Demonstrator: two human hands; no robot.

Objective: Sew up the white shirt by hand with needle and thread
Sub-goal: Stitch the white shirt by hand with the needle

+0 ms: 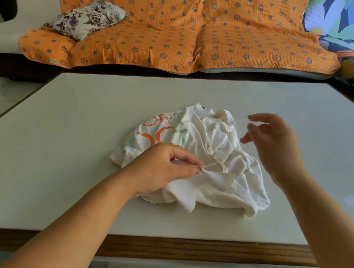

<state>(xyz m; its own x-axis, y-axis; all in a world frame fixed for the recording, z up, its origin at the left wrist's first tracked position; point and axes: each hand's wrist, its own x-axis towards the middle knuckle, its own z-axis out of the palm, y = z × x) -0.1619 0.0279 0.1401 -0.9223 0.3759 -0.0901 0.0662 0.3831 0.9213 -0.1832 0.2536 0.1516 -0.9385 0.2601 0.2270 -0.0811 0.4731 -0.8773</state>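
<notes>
While my left grip pinches pale thread on the crumpled white fabric shirt at the pale grey bench centre, my right grip, at two o'clock, hangs loosely open, seemingly empty; tugging could pucker cloth or knot thread.

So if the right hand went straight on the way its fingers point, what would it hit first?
Probably the white shirt: the right hand points left at the crumpled collar end. The hand is blurred and its height over the table is unclear, so it might pass just above the cloth.
</notes>
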